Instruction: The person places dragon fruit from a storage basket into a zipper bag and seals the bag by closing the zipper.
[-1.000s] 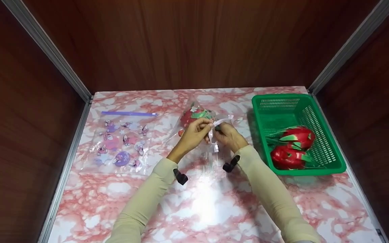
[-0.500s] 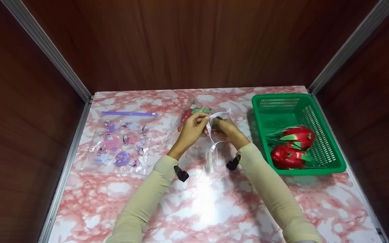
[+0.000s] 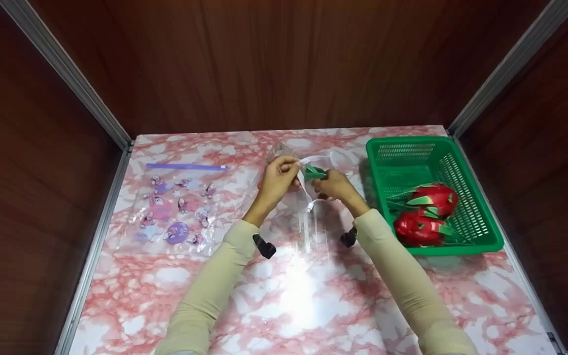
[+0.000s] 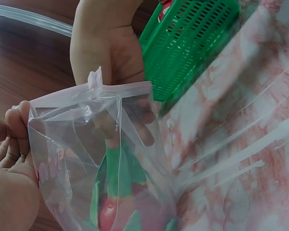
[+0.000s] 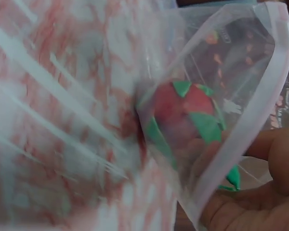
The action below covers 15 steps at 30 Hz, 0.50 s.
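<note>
A clear zip bag (image 4: pixel 53 130) with a white strip round its open mouth stands between the hands. My left hand (image 3: pixel 276 180) pinches the rim of the mouth on the left side. At the mouth's right side, my right hand (image 3: pixel 337 185) has its fingers inside and grips a red dragon fruit (image 5: pixel 171 110) with green scales by its leafy end. Green leaves (image 3: pixel 315 172) of the fruit show at the mouth in the head view. In the left wrist view the fruit's red body appears through the plastic, low in the bag. My left hand hides part of the bag in the head view.
On the right stands a green perforated basket (image 3: pixel 378 197) with two red dragon fruits (image 3: pixel 419 229) at its near end. Another clear printed bag (image 3: pixel 178 209) with a purple zip strip lies flat at the left. Dark wood panels (image 3: pixel 284 64) enclose the marble-patterned table.
Both hands have shifted slightly away from me. The bag's mouth stands wider, and the green leaves now show in it. The red seen beside my left hand is mostly hidden.
</note>
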Tool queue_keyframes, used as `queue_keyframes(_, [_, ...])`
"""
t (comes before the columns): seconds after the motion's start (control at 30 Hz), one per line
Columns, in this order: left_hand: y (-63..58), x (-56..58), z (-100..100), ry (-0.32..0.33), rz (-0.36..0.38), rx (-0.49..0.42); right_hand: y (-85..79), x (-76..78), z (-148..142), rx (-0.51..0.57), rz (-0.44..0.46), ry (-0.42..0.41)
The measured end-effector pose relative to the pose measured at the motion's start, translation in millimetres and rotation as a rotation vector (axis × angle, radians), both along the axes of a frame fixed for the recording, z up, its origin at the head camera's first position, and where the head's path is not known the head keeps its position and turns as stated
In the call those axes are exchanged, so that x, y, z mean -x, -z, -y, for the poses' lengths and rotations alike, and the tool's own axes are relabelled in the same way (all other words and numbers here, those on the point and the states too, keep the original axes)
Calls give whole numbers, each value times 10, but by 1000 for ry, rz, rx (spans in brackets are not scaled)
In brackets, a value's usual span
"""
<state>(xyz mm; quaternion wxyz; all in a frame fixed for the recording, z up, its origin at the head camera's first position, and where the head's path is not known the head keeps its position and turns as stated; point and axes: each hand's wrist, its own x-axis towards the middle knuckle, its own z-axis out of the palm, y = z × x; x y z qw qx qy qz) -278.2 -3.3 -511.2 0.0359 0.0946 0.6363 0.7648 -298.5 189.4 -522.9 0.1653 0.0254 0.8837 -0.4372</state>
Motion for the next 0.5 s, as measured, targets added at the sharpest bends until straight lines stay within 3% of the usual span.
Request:
queue_keyframes(0.13, [-12, 35, 4, -25, 30, -10, -74, -27, -26, -94, -91, -22])
queue_keyframes(0.33, [-38, 65, 23, -37, 53, -10, -196, -91, -86, -288, -321, -24])
queue_keyframes(0.5, [-36, 86, 42, -71, 29, 41, -258, -79, -190, -288, -404, -9])
